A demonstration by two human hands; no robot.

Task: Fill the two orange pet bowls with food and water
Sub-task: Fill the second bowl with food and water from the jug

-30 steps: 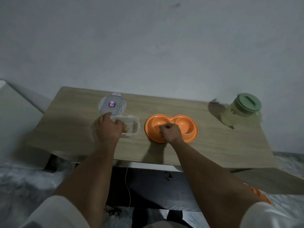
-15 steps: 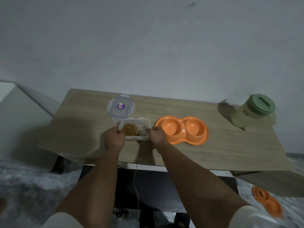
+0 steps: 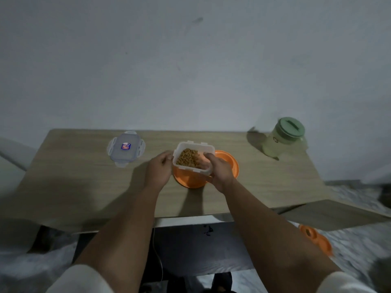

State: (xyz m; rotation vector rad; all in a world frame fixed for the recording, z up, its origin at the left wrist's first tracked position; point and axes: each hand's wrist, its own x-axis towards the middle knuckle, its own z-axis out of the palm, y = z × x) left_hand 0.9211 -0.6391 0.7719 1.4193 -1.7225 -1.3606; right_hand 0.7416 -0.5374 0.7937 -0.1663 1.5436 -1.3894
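**Food container held over the orange bowls**

Nearest the camera, two bare forearms in pale sleeves reach forward over the front edge of the wooden counter (image 3: pixel 69 178). Low on the right, on the floor beside the counter, lies a second orange double dish (image 3: pixel 315 240), blurred.

The left hand (image 3: pixel 159 170) has its fingers curled against the left wall of a clear plastic food container (image 3: pixel 193 158), holding it from that side. The right hand (image 3: pixel 218 171) grips the container's right near corner, thumb hooked over the rim and fingers wrapped round the wall. Between the two hands the container sits above the counter, open at the top, with brown kibble (image 3: pixel 188 158) heaped inside it, mostly toward the left.

Directly beneath and behind the container are the orange pet bowls (image 3: pixel 229 166), a joined pair resting on the counter near its middle. The container and the right hand cover much of them; the near rim shows below the container and the far right bowl shows past the right hand. What lies in the bowls cannot be seen.

Farther back on the left, the container's clear lid (image 3: pixel 126 148) lies flat on the counter, well apart from the hands. At the far right corner stands a pale green jug (image 3: pixel 283 137) with a darker green lid, close to the grey wall (image 3: pixel 190 60).
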